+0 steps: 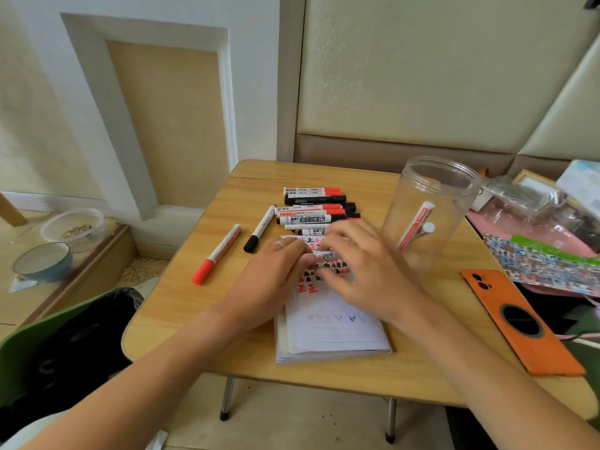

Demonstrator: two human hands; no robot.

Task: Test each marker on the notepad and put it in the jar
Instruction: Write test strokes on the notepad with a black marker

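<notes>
- The left hand (279,271), a ring on one finger, and the right hand (360,264) met over the top of the white lined notepad (328,329); between their fingertips they pinched a white-barrelled marker (324,255), of which only a short printed stretch showed.
- Whether its cap was on or coming off could not be told, as the fingers covered both ends.
- The notepad lay flat on the small wooden folding table (201,319), its upper part covered in red and black test marks.
- A pile of red- and black-capped markers (316,211) lay just beyond the pad; a lone red-capped marker (217,254) and a black-capped marker (260,228) lay apart to the left.
- The clear plastic jar (428,212) stood upright to the right, holding two markers leaning inside.
- The markers looked light, stiff and smooth, likely to roll; gripping mid-barrel and pulling the cap straight seemed best.
- The jar looked light enough to tip if knocked.
- An orange phone case (519,323) lay near the right forearm.
</notes>
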